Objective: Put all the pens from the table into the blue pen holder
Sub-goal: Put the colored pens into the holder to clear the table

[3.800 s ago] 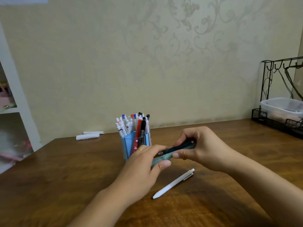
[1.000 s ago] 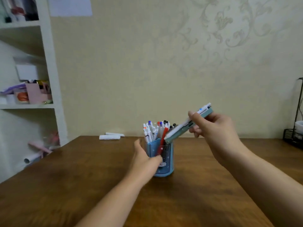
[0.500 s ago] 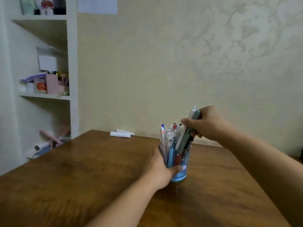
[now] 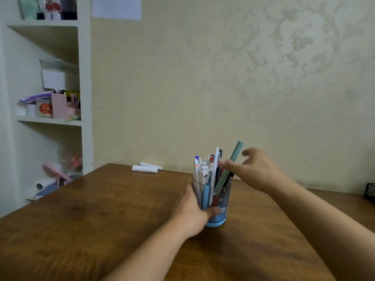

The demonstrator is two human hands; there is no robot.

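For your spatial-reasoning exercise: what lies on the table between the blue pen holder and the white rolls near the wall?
In the head view, only bare brown wooden table lies between the blue pen holder and the white rolls.

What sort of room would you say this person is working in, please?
Probably a home study or bedroom desk corner: a wooden table stands against floral-patterned wallpaper, with a white built-in shelf of boxes and stationery at the left. The left hand holds a blue pen holder packed with pens.

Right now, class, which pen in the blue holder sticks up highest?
The teal-green pen, leaning right beside the right hand; its flat end rises above the white and dark pens bunched upright.
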